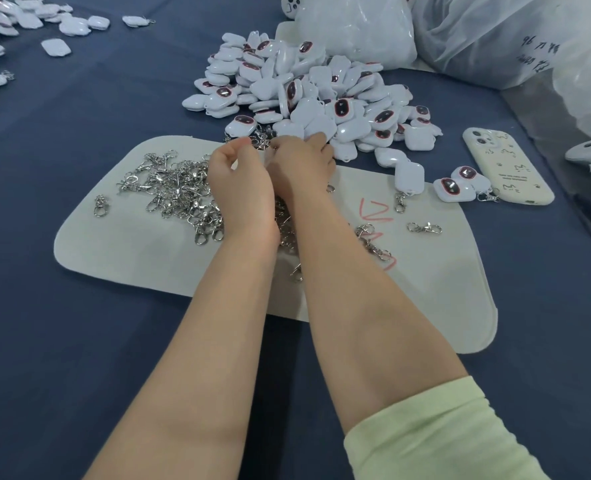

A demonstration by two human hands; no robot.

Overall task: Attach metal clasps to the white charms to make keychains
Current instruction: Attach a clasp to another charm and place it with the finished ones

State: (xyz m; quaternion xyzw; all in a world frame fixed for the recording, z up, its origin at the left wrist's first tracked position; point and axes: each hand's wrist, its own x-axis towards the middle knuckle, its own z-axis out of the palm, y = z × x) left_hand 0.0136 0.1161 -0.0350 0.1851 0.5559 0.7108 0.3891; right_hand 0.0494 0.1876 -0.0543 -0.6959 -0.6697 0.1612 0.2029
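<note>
A heap of white charms (pixel 318 95) with dark red-rimmed windows lies beyond the white felt mat (pixel 141 258). Loose metal clasps (pixel 180 192) are spread over the mat's left and middle. My left hand (pixel 240 181) and my right hand (pixel 301 164) meet at the mat's far edge, fingers curled. Between their fingertips a metal clasp (pixel 261 141) shows, pinched by my left hand. My right hand grips a white charm (pixel 269 156), of which only a sliver shows between the hands.
Charms with clasps on them (pixel 455 188) lie right of the mat beside a phone in a cream case (pixel 508 168). Plastic bags (pixel 495 36) stand at the back right. More white charms (pixel 13 22) are scattered at the far left on the blue cloth.
</note>
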